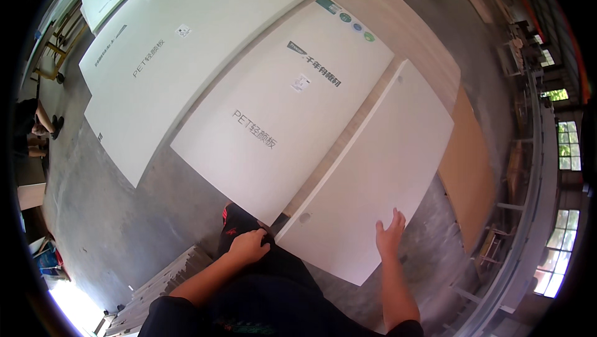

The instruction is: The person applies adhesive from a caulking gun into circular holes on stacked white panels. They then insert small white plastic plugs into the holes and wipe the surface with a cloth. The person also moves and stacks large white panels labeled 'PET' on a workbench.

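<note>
A plain white board [379,163] lies tilted lengthwise before me, with a small round recess near each end of its left long edge. Over its near right edge is my right hand [390,231], fingers apart and holding nothing; whether it touches the board I cannot tell. My left hand [249,247] rests against my dark trousers by the board's near left corner. Its fingers are curled, and anything inside them is hidden. Left of the plain board lies a white printed panel [273,131] with a small label and coloured round marks at its far end.
Farther left lies a larger stack of white printed panels [168,82]. A brown board [466,175] is on the right. Grey concrete floor [102,219] shows at left, where a person's arm and dark shoe [57,126] appear. Stacked strips [165,284] stand at lower left.
</note>
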Demonstrator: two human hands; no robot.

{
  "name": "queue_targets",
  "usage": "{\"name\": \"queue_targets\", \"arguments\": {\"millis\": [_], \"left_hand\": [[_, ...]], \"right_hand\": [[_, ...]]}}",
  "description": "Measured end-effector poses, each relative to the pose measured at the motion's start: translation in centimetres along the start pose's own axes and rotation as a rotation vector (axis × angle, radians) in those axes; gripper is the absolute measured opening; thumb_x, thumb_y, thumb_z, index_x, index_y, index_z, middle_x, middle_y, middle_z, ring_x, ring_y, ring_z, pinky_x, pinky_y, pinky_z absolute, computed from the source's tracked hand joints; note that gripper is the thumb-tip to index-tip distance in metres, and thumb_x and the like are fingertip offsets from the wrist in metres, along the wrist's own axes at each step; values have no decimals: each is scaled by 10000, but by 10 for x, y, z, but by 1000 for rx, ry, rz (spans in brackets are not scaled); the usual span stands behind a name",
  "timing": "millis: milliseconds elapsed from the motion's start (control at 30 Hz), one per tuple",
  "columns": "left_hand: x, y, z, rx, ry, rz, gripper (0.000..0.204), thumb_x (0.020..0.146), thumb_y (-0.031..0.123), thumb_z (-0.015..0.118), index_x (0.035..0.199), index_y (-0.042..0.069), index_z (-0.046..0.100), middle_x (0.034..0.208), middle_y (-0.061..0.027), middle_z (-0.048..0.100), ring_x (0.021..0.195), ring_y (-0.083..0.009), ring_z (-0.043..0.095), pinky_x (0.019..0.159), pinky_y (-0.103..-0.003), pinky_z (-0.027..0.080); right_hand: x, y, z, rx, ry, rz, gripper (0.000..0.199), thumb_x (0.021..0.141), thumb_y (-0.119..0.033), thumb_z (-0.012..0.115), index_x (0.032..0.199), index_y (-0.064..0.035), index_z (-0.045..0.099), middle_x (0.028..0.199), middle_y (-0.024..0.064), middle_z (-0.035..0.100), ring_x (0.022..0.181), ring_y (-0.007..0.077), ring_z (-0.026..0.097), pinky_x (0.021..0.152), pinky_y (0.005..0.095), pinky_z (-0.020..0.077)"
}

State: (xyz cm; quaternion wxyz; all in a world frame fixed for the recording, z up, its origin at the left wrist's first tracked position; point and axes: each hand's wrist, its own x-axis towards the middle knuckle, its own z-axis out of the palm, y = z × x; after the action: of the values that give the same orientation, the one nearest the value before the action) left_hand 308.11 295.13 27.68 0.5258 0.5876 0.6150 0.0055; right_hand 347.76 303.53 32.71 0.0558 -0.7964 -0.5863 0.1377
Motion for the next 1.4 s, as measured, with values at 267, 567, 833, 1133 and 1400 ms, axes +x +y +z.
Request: {"name": "queue_targets", "arguments": {"millis": [267,567,833,1133,1400], "left_hand": [[-16,-73,-56,-290,126,-337,311,842,271,634,1029,23,638,962,-155,695,882,-301,675,797,-394,523],[-24,-145,-102,-349,110,-484,335,863,308,620,1022,15,644,979,-179,692,941,-324,667,830,-411,515],[-74,-176,-122,-452,256,-479,367,878,347,579,1051,29,639,1001,-186,683,961,-344,648,864,-416,500],[-184,-306,-14,-404,286,-709,405,830,401,582,1053,78,679,1036,-162,682,1000,-343,637,888,-418,487],[-202,-396,28,-675,517,-540,457,871,448,545,1122,84,658,1067,-165,671,1028,-365,614,913,-426,470]], "right_hand": [[194,-137,61,-220,181,15,597,946,-392,466,1474,-169,299,1529,122,244,1404,332,220,1120,569,156],[214,-120,115,-311,174,-140,614,969,-416,395,1515,-197,218,1581,92,157,1444,322,146,1126,580,94],[220,-124,81,-362,-86,-30,602,965,-297,477,1492,-126,240,1527,169,246,1395,358,250,1095,504,284],[91,-315,121,297,111,-504,420,841,-91,608,1234,-6,487,1249,184,486,1190,361,431,1021,448,356],[-92,-465,156,459,-222,-993,491,752,-96,667,1200,8,496,1207,205,499,1159,382,434,999,474,343]]}}
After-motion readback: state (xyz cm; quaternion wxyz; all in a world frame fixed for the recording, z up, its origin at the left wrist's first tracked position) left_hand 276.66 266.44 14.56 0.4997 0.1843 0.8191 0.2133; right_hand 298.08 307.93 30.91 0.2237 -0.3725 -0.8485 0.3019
